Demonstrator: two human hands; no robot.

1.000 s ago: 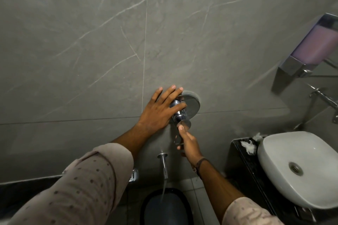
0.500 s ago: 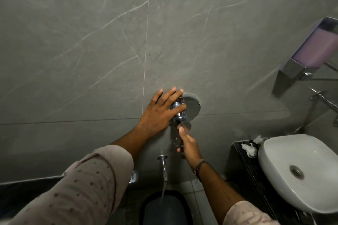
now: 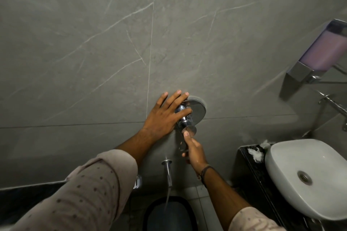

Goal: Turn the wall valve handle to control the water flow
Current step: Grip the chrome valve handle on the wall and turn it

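A chrome wall valve with a round plate (image 3: 199, 111) sits on the grey tiled wall, its handle (image 3: 185, 124) sticking out and hanging down. My left hand (image 3: 165, 116) lies flat against the wall with fingers spread, the thumb resting across the valve's neck. My right hand (image 3: 194, 151) is just below, fingers wrapped around the lower end of the handle, thumb pointing up at its round knob. Below them a chrome spout (image 3: 167, 171) lets a thin stream of water fall into a dark bucket (image 3: 169, 215).
A white basin (image 3: 308, 178) stands on a black counter (image 3: 249, 172) at the lower right, with crumpled tissue (image 3: 255, 154) beside it. A soap dispenser with purple liquid (image 3: 323, 50) and a chrome tap (image 3: 334, 103) hang on the right wall.
Both hands hold nearly the same pose on the valve. The view has drifted slightly, and the water stream still runs from the spout.
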